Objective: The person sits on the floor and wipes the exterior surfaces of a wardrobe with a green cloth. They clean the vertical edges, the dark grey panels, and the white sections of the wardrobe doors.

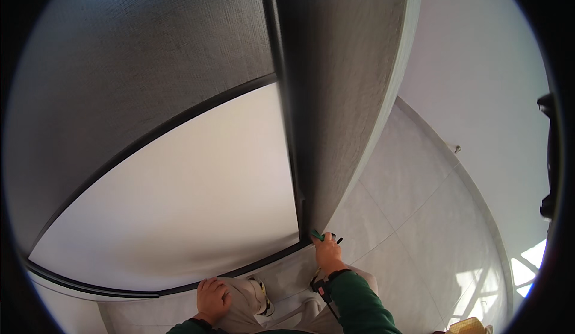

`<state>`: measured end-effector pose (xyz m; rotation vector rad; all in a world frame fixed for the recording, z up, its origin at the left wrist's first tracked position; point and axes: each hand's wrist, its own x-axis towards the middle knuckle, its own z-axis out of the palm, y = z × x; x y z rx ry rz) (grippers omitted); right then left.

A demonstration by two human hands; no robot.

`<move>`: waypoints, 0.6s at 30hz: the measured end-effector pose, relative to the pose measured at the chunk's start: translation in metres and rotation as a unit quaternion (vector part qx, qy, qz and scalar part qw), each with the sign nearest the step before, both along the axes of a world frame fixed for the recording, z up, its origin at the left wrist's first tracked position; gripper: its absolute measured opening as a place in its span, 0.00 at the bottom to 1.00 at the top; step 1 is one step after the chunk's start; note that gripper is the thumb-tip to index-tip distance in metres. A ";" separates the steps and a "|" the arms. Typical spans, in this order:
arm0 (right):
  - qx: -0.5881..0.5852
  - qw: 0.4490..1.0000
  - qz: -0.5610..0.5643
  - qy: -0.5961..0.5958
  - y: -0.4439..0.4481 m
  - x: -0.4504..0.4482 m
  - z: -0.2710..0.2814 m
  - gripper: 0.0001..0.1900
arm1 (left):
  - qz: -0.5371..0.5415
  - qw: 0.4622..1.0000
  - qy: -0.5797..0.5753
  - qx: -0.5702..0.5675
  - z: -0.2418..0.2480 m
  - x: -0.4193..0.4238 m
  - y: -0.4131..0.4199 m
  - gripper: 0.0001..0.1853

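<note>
My right hand (pixel 328 249) grips a small green and black hand tool (pixel 319 235); its exact kind is hard to make out. The tool's green end meets the bottom corner of an upright grey wood-grain panel (pixel 359 105), beside the cabinet's dark frame (pixel 269 262). My left hand (pixel 213 300) is curled and rests on my bent knee near the frame's front edge, with nothing visible in it. Behind the frame lies a smooth white panel (pixel 179 208).
A dark textured panel (pixel 148 55) rises at the left. Grey floor tiles (pixel 395 208) meet a white wall (pixel 485 87), where a small metal fitting (pixel 457 149) sticks out low down. A black device (pixel 321 287) with a cord is under my right forearm. A yellow object (pixel 468 326) sits at bottom right.
</note>
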<state>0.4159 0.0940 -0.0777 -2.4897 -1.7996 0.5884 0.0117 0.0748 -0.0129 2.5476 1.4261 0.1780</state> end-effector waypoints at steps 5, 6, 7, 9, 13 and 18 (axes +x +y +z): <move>-0.015 0.999 -0.024 0.030 0.002 0.001 -0.010 0.23 | 0.007 1.000 0.014 -0.006 0.001 0.001 0.000 0.10; -0.029 0.998 -0.031 0.043 0.002 0.001 -0.011 0.23 | 0.004 1.000 0.008 0.002 0.001 0.001 0.000 0.10; -0.046 0.996 -0.041 0.057 0.001 0.001 -0.011 0.22 | 0.005 1.000 0.006 0.002 0.003 0.002 0.000 0.10; -0.069 0.992 -0.059 0.087 -0.001 0.002 -0.008 0.23 | 0.005 1.000 0.005 0.002 0.004 0.003 -0.001 0.10; -0.075 0.983 -0.090 0.141 -0.012 0.004 0.000 0.26 | 0.002 1.000 0.003 0.009 0.006 0.003 -0.001 0.10; -0.088 0.975 -0.126 0.158 -0.023 -0.001 0.003 0.29 | -0.007 1.000 0.000 0.017 0.005 0.001 -0.001 0.10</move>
